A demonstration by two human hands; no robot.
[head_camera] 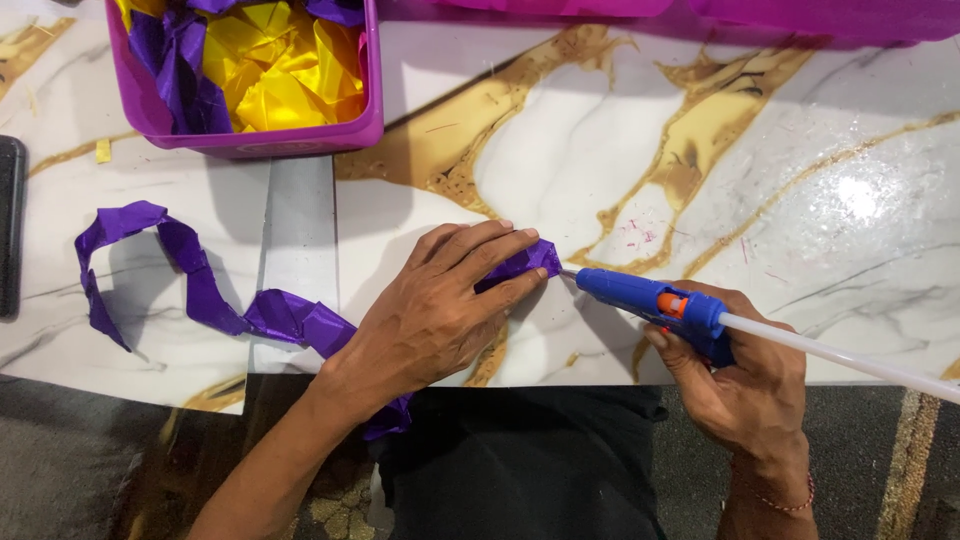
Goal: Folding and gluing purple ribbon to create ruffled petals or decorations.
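Left hand [440,305] flat on purple ribbon [200,290], right hand [745,375] around glue gun [655,300]

Ribbon [200,290] on table [600,150], trailing left from under left hand [440,310]. Glue gun [655,305] in right hand [745,380], right of ribbon end. Bin [250,140] behind, ribbon scraps [270,70] inside.

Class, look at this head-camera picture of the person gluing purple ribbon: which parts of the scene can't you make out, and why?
- Folded end of the purple ribbon: mostly under the left hand.
- Glue gun: the grip and trigger are wrapped by the right hand.
- Glue stick: runs off the right edge.
- Purple bin of yellow and purple scraps: cut by the top edge.
- Dark flat object: cut by the left edge, kind unclear.
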